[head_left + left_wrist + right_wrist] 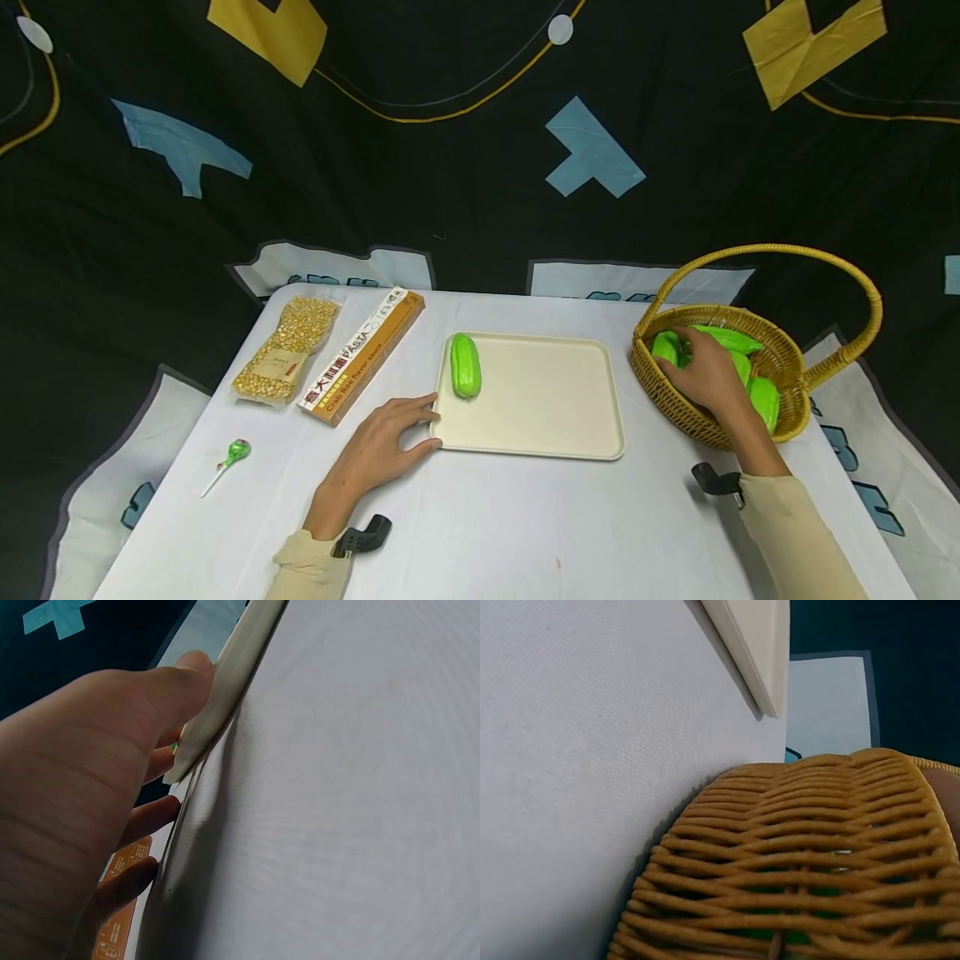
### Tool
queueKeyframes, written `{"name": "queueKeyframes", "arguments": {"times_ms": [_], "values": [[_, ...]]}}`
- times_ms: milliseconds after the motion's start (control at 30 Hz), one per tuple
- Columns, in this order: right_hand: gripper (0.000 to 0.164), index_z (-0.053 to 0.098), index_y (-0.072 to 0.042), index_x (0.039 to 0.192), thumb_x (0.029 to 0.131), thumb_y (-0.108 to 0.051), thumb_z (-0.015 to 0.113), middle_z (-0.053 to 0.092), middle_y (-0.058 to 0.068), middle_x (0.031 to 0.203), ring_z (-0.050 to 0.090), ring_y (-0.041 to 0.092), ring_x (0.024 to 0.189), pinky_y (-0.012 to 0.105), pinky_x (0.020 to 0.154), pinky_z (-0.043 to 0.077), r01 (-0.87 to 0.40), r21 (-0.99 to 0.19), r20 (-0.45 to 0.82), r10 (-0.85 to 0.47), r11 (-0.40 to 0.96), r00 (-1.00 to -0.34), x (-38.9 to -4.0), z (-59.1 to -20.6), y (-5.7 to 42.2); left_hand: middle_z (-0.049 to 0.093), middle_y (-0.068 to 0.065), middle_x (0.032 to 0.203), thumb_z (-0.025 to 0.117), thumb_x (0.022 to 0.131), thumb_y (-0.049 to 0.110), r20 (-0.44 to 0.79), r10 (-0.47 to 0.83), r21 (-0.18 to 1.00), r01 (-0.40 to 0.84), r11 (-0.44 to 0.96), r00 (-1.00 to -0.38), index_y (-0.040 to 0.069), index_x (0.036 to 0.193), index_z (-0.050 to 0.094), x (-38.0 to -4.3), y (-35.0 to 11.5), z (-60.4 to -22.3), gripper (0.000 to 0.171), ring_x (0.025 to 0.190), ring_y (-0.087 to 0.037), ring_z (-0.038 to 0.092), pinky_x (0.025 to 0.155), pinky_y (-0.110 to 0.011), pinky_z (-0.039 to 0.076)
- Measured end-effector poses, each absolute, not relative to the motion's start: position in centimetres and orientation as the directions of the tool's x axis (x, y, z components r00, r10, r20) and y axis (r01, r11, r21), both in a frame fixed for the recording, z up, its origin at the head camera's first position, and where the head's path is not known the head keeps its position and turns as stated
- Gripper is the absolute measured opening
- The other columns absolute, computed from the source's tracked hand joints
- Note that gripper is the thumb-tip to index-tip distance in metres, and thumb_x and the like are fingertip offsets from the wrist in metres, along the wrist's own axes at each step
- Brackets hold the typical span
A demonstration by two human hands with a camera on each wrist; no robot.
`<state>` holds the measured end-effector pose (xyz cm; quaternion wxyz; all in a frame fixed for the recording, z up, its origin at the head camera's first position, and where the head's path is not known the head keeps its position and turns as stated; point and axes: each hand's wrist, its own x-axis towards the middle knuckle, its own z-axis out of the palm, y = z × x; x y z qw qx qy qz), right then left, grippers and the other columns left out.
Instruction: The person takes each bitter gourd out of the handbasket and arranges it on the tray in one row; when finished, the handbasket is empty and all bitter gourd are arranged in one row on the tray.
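Note:
My left hand point(386, 437) touches the near left corner of a cream rectangular tray point(540, 408), its thumb at the front rim and its fingers spread along the left side. Up close in the left wrist view, the thumb point(196, 664) lies against the tray's rim. One glossy green toy pepper point(466, 367) lies lengthwise at the tray's left end. My right hand point(705, 371) reaches inside a wicker basket point(652, 392), thumb and fingers around a green toy pepper point(665, 348). The basket wall point(802, 855) hides most of that hand in the right wrist view.
More green toy peppers point(763, 400) lie in the basket, whose tall handle point(772, 248) arches overhead. Left of the tray are a pasta box point(363, 358), a bag of corn kernels point(288, 350) and a lollipop point(237, 452). A black decorated cloth point(465, 192) hangs behind the table.

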<state>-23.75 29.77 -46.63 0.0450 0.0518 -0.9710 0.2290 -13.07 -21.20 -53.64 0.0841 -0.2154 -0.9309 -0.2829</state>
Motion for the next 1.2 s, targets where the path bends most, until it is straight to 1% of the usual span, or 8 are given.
{"name": "queueKeyframes", "arguments": {"times_ms": [167,300,500,633,700,867,1033,1200], "values": [[0.066,0.051,0.011,0.149,0.098,-0.023,0.076,0.058,0.04,0.138,0.057,0.057,0.125,0.073,0.104,0.049,-0.147,-0.422,0.11,-0.11,0.895,-0.988,-24.3,-46.5,29.5,0.062,0.004,0.155,0.087,0.092,0.04,0.281,0.353,0.491,0.449,0.746,-0.893,0.021,0.125,0.079,-13.1,-21.2,-53.6,0.039,0.137,-0.025,0.062,0.116,-0.05,0.05],[0.065,0.051,0.01,0.149,0.099,-0.023,0.075,0.057,0.041,0.139,0.055,0.059,0.126,0.073,0.104,0.048,-0.146,-0.408,0.084,-0.122,0.901,-0.989,-24.7,-46.4,29.6,0.062,0.004,0.155,0.087,0.092,0.04,0.28,0.351,0.492,0.448,0.746,-0.893,0.021,0.124,0.079,-13.1,-21.2,-53.6,0.039,0.137,-0.025,0.062,0.116,-0.05,0.05],[0.065,0.053,0.008,0.149,0.101,-0.029,0.075,0.056,0.04,0.143,0.054,0.059,0.13,0.074,0.105,0.047,-0.105,-0.41,0.028,-0.102,0.906,-0.994,-25.6,-46.2,29.8,0.062,0.003,0.155,0.088,0.092,0.039,0.278,0.35,0.492,0.445,0.748,-0.895,0.02,0.124,0.079,-13.0,-21.2,-53.6,0.039,0.136,-0.026,0.063,0.115,-0.051,0.051],[0.068,0.054,0.009,0.148,0.101,-0.034,0.075,0.059,0.038,0.14,0.058,0.056,0.122,0.071,0.098,0.051,-0.077,-0.396,-0.01,-0.089,0.915,-0.996,-26.2,-46.0,29.8,0.062,0.004,0.155,0.088,0.092,0.039,0.275,0.347,0.495,0.441,0.748,-0.897,0.02,0.124,0.079,-13.0,-21.2,-53.6,0.039,0.136,-0.026,0.063,0.115,-0.05,0.051],[0.067,0.055,0.009,0.147,0.1,-0.035,0.075,0.06,0.037,0.139,0.059,0.056,0.121,0.071,0.098,0.051,-0.068,-0.386,-0.02,-0.082,0.92,-0.996,-26.4,-46.0,29.7,0.062,0.004,0.155,0.088,0.092,0.039,0.275,0.347,0.498,0.441,0.747,-0.897,0.021,0.124,0.079,-13.1,-21.2,-53.7,0.039,0.136,-0.025,0.062,0.115,-0.05,0.05],[0.066,0.059,0.007,0.144,0.096,-0.034,0.078,0.061,0.036,0.139,0.06,0.056,0.123,0.073,0.102,0.051,-0.071,-0.366,-0.024,-0.086,0.928,-0.996,-26.8,-45.8,29.5,0.062,0.004,0.155,0.088,0.091,0.039,0.286,0.351,0.498,0.451,0.741,-0.892,0.021,0.124,0.079,-13.1,-21.2,-53.7,0.039,0.137,-0.025,0.063,0.116,-0.049,0.051],[0.069,0.059,0.006,0.144,0.093,-0.035,0.08,0.062,0.035,0.137,0.06,0.055,0.122,0.074,0.102,0.05,-0.082,-0.341,-0.038,-0.101,0.936,-0.994,-27.0,-45.8,29.3,0.063,0.003,0.154,0.089,0.091,0.039,0.293,0.351,0.496,0.455,0.74,-0.889,0.02,0.124,0.079,-13.1,-21.2,-53.6,0.039,0.137,-0.025,0.063,0.116,-0.048,0.05],[0.07,0.059,0.005,0.144,0.093,-0.038,0.08,0.062,0.035,0.137,0.06,0.055,0.122,0.076,0.105,0.045,-0.069,-0.313,-0.066,-0.095,0.947,-0.993,-27.2,-45.8,29.2,0.062,0.004,0.155,0.088,0.092,0.039,0.28,0.349,0.496,0.446,0.745,-0.894,0.021,0.125,0.079,-13.1,-21.2,-53.7,0.039,0.137,-0.025,0.062,0.117,-0.049,0.05]]}}
